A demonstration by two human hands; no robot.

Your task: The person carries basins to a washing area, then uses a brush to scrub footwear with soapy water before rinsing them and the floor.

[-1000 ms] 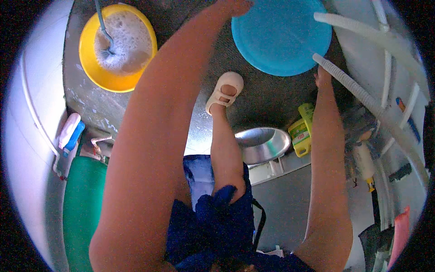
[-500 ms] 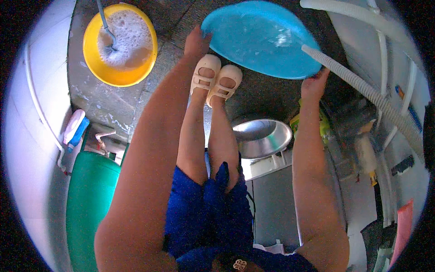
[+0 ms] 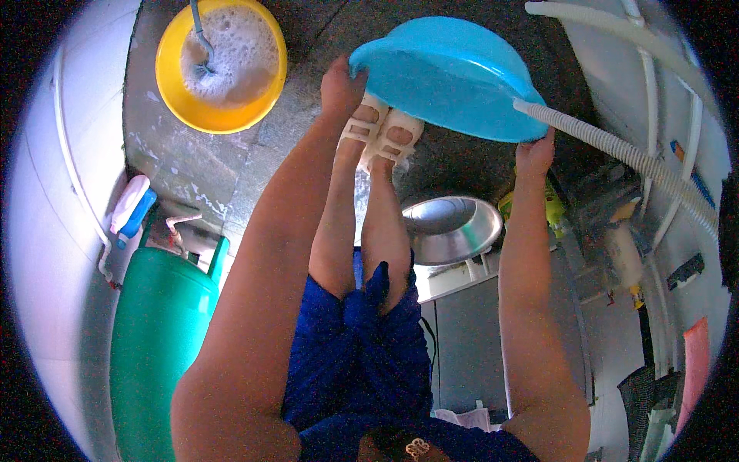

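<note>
Blue basin [image 3: 454, 35]: nearly round and level 1.0 s ago, tipped 0.5 s ago, now steeper still, far side raised and outer wall showing, near rim lowered toward the person's feet. Left hand [image 3: 342, 86] drawn in from the top of the view at 1.0 s ago to the basin's left end, and right hand [image 3: 535, 152], earlier partly behind the ribbed hose [image 3: 616, 142], now clear of it at the right end. Pale shoes [image 3: 404, 118]: one visible 1.0 s ago, now two side by side, toes partly under the near rim.
</note>
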